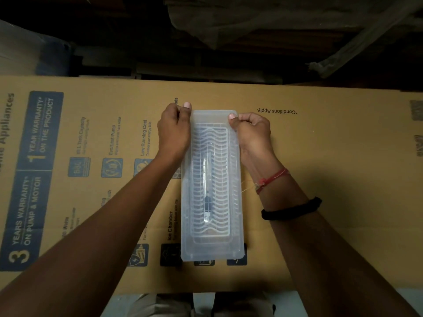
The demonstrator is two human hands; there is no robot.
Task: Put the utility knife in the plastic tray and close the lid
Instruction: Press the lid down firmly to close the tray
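Note:
A long clear plastic tray [211, 250] lies lengthwise on the cardboard, its translucent lid [212, 116] lying flat over it. Through the lid I see the utility knife [208, 191] resting on the white ribbed grid inside, pointing away from me. My left hand [175, 131] grips the far left corner of the lid, thumb on top. My right hand [250, 131] grips the far right corner, thumb pressed on the lid's edge.
The tray sits on a large flattened cardboard box [320, 156] with blue printed panels at the left. Beyond its far edge lie dark clutter and cloth [251, 24]. A pale floor strip shows at the near edge.

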